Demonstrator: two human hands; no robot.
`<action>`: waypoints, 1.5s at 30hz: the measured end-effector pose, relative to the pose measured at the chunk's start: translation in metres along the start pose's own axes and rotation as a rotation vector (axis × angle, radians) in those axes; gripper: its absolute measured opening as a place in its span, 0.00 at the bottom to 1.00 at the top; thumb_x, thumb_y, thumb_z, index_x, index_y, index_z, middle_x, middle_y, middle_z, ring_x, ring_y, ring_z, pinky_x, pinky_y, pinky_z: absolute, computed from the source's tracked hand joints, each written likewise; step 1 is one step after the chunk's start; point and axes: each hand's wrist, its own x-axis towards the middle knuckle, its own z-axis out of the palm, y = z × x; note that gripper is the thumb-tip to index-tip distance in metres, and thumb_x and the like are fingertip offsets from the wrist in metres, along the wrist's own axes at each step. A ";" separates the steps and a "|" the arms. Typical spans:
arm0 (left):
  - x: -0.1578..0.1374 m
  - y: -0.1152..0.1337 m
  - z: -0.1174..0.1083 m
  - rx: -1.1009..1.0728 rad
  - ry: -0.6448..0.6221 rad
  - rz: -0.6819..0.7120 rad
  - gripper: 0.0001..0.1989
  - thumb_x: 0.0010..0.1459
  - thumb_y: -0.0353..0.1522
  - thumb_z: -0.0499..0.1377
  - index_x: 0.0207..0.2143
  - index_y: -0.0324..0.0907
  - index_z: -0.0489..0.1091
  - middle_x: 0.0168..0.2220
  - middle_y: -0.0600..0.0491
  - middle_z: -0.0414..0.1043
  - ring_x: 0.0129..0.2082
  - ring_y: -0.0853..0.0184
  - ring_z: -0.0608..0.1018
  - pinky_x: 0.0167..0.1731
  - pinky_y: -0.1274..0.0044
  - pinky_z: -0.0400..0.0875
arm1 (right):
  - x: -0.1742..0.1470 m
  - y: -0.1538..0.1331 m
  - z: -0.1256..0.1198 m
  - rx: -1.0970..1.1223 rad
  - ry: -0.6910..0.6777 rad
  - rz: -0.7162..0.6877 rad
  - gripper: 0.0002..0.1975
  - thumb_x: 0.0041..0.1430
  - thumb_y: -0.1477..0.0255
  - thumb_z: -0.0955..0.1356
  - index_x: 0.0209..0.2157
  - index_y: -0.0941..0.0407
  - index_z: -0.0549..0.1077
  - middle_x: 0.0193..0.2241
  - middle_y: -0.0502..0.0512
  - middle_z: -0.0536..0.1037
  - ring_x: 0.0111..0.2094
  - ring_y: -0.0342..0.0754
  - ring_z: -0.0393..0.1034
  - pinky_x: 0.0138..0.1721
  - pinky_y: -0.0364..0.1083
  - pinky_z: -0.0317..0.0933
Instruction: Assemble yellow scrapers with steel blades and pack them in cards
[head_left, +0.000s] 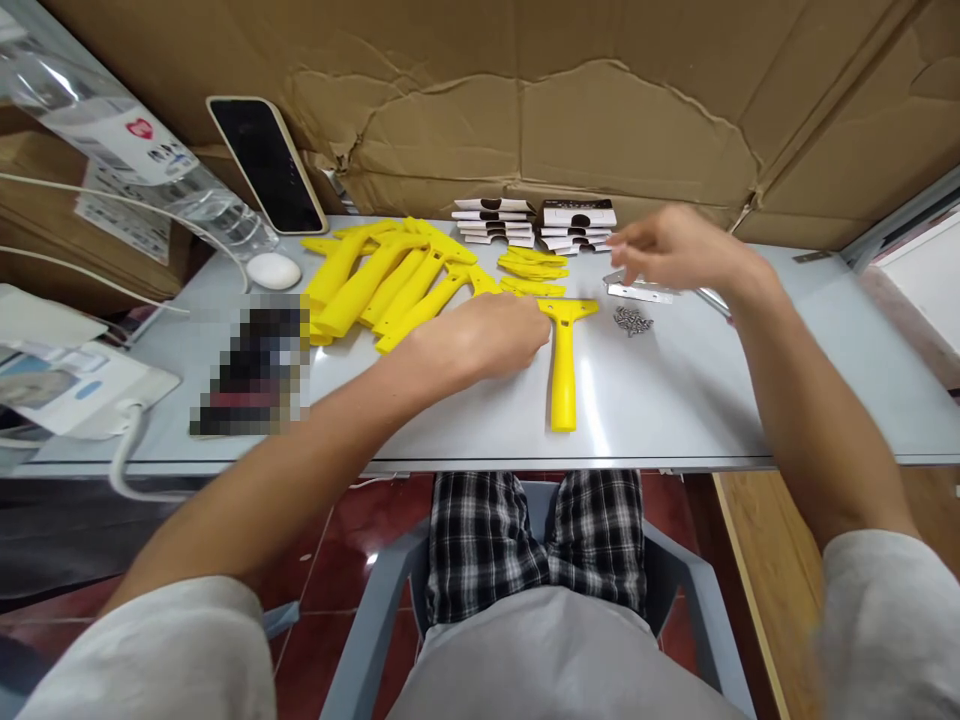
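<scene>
A yellow T-shaped scraper handle (563, 380) lies on the table with its grip toward me. My left hand (499, 338) is closed at the left end of its crosspiece; the fingertips are partly hidden. Farther right, my right hand (667, 248) is slightly blurred, thumb and fingers pinched at a thin metal strip. Another flat metal strip with holes (640, 293) lies just below those fingers. A small heap of screws (633, 321) sits between the strips and the scraper handle. Several curved yellow plastic pieces (532, 264) are stacked beyond my left hand.
Several yellow scraper handles (375, 280) are piled at left. Two stacks of folded white cards (493, 220) stand before the cardboard wall (555, 110). A phone (268, 165) leans there, beside a water bottle (142, 140) and a white oval object (274, 271). A blurred-out item (255, 365) lies front left.
</scene>
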 end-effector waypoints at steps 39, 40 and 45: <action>0.040 -0.044 0.059 -0.354 0.661 0.211 0.25 0.72 0.26 0.54 0.68 0.41 0.76 0.71 0.40 0.77 0.72 0.49 0.76 0.74 0.56 0.72 | -0.158 -0.022 0.102 0.656 0.443 0.108 0.18 0.61 0.55 0.82 0.41 0.56 0.87 0.41 0.56 0.86 0.38 0.40 0.80 0.40 0.41 0.77; 0.042 -0.045 0.062 -0.353 0.643 0.235 0.27 0.72 0.25 0.54 0.69 0.42 0.75 0.73 0.40 0.74 0.74 0.49 0.75 0.75 0.55 0.71 | -0.166 -0.024 0.108 0.651 0.423 0.093 0.17 0.62 0.56 0.81 0.42 0.55 0.88 0.42 0.56 0.86 0.39 0.40 0.80 0.40 0.40 0.76; 0.050 -0.048 0.070 -0.361 0.543 0.295 0.28 0.75 0.27 0.53 0.74 0.42 0.71 0.77 0.39 0.70 0.73 0.49 0.76 0.74 0.53 0.72 | -0.186 -0.027 0.123 0.657 0.367 0.028 0.11 0.66 0.61 0.80 0.44 0.53 0.88 0.41 0.54 0.85 0.39 0.38 0.79 0.39 0.39 0.70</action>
